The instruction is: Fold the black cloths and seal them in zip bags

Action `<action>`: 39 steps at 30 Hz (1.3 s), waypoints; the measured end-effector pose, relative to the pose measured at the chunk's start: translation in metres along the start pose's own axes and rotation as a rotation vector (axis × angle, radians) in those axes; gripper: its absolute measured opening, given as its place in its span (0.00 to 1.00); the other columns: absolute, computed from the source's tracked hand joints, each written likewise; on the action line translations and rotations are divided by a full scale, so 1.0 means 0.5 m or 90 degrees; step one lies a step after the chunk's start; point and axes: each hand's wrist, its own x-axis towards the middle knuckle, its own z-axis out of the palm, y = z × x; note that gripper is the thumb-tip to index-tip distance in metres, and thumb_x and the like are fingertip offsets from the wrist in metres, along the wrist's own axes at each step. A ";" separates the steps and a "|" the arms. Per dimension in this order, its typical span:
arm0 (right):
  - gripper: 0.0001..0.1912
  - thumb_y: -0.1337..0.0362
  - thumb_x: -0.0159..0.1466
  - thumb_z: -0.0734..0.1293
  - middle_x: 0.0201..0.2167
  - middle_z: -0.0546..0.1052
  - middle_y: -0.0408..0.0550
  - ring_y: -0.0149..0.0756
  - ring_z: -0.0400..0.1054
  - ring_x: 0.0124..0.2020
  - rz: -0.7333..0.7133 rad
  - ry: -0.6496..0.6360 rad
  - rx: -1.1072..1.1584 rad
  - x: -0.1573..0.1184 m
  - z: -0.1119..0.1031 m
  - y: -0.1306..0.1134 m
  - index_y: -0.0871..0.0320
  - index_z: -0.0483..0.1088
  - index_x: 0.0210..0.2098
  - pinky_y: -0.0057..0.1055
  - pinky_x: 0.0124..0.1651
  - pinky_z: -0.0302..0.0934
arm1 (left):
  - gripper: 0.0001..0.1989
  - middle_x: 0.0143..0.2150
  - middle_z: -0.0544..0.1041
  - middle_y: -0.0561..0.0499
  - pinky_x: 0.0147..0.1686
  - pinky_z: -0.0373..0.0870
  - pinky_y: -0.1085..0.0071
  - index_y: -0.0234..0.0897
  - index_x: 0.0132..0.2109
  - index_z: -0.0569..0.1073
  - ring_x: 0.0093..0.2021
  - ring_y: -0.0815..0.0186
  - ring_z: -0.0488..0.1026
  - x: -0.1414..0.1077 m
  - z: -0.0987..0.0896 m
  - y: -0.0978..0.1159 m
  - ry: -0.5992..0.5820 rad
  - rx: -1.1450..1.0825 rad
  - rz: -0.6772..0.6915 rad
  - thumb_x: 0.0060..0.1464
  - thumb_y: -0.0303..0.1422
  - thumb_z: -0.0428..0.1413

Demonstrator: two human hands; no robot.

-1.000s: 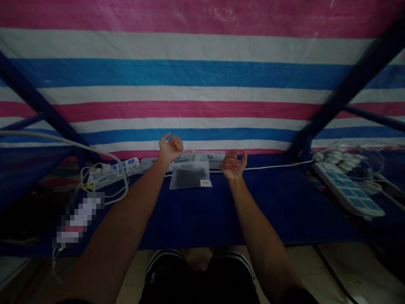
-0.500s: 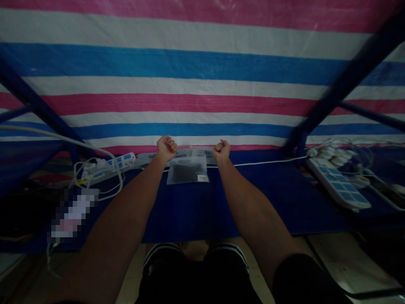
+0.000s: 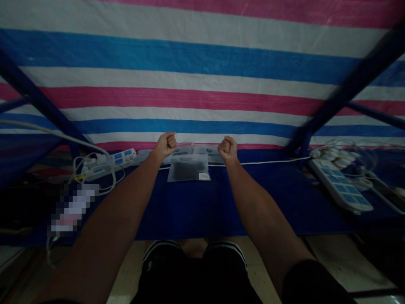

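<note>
My left hand is curled into a fist, held out in front of me over the back of the blue surface. My right hand makes a matching fist to the right, with a gap between the two. No object shows in either one. Between and below them lies a clear plastic bag with something dark inside and a white label at its lower right corner. Behind it, partly covered, are more plastic bags with printed lettering, close to both fists.
Left, a white power strip sits among looped cables. Right, a larger power strip lies beside bundled white chargers. A white cable crosses the back. Dark blue frame bars slant at both sides before a striped sheet.
My right fist has moved a little to the right, widening the gap, and both fists have turned slightly. The bags have stayed in place on the surface; the view has shifted slightly.
</note>
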 end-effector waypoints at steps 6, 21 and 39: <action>0.23 0.55 0.62 0.70 0.14 0.57 0.34 0.24 0.45 0.14 0.071 -0.121 -0.188 -0.098 -0.027 0.030 0.53 0.55 0.20 0.22 0.14 0.43 | 0.17 0.18 0.60 0.58 0.21 0.59 0.76 0.39 0.21 0.63 0.20 0.71 0.59 -0.100 -0.025 -0.073 0.039 0.294 0.134 0.57 0.31 0.58; 0.37 0.41 0.66 0.67 0.65 0.70 0.58 0.49 0.73 0.54 -0.158 -0.171 -0.480 -0.251 -0.051 0.114 0.50 0.59 0.68 0.42 0.50 0.69 | 0.16 0.74 0.63 0.44 0.73 0.52 0.39 0.44 0.60 0.75 0.77 0.49 0.51 -0.299 -0.064 -0.287 -0.076 1.061 0.447 0.67 0.32 0.54; 0.33 0.38 0.65 0.62 0.16 0.74 0.46 0.27 0.55 0.09 0.176 -0.397 -0.339 -0.275 -0.024 0.088 0.63 0.79 0.37 0.25 0.13 0.41 | 0.21 0.66 0.75 0.47 0.73 0.42 0.42 0.43 0.52 0.71 0.72 0.53 0.61 -0.313 -0.062 -0.270 -0.080 0.983 0.442 0.52 0.22 0.50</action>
